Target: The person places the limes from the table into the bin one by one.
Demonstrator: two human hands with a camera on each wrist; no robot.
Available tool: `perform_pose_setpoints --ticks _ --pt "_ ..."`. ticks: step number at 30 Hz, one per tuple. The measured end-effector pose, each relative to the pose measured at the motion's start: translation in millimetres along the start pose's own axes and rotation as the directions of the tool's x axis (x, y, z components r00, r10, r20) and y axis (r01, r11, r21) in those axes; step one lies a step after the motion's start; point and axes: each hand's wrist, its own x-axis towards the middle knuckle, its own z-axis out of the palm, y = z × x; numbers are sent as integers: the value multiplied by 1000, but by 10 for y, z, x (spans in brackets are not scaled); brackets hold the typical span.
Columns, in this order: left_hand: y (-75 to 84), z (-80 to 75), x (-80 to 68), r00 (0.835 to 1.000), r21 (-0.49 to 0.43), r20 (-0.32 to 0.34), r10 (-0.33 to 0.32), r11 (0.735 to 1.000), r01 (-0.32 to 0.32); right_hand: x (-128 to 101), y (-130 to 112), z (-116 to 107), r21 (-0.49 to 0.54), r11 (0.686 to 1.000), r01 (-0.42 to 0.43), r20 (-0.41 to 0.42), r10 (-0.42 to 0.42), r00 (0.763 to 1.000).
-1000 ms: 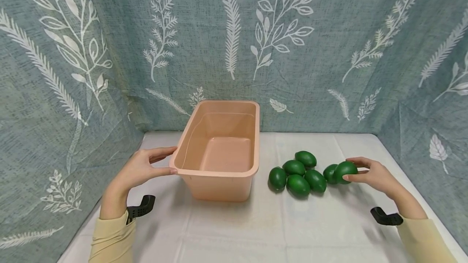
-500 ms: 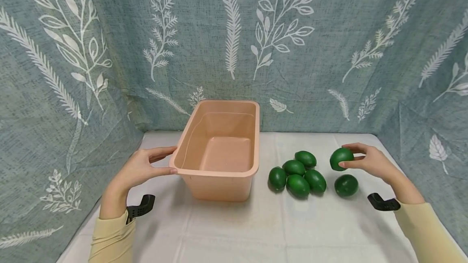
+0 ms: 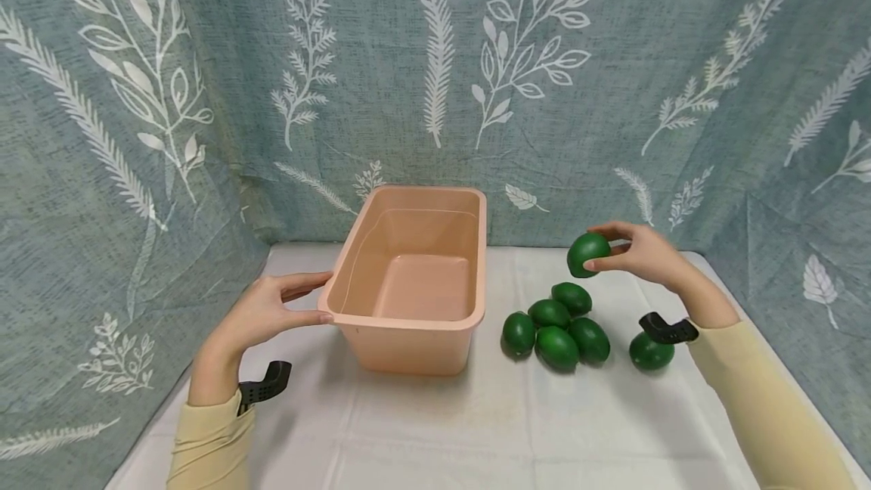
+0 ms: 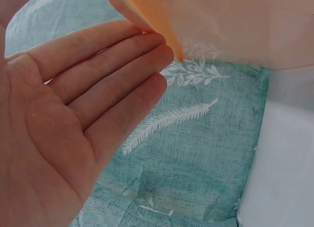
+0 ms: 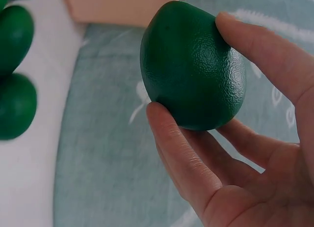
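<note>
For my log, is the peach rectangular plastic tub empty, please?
Empty, as far as visible: the head view shows bare walls and floor inside the tub.

The left sleeve (image 3: 209,448) and the right sleeve (image 3: 762,399) are of plain, pale yellow cloth; the left one shows several folds near the wrist. Beside its cuff there is a black device (image 3: 261,390), angular in shape, with small dots on it. A similar black bracket (image 3: 670,332) is worn on the right wrist. Both hands (image 3: 265,310) are bare.

The held lime (image 5: 189,65) looks glossy and dimpled, the tub (image 3: 411,350) smooth plastic
</note>
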Motion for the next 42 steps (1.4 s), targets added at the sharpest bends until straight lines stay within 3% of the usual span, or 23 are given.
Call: perform_pose_setpoints --ticks 23,30,38,42 --pt "-27 14 1 1000 -2 -10 4 1000 -4 646 -924 374 110 981 161 46 -167 985" --pt "-40 18 5 1000 -5 -13 5 1000 -5 811 -1196 527 89 972 218 91 -226 970" --pt "-39 11 3 1000 9 -14 5 1000 -5 994 -1474 745 117 967 227 151 -243 958" --pt "-40 3 5 1000 8 -13 9 1000 -9 1078 -1584 859 196 958 210 179 -246 953"
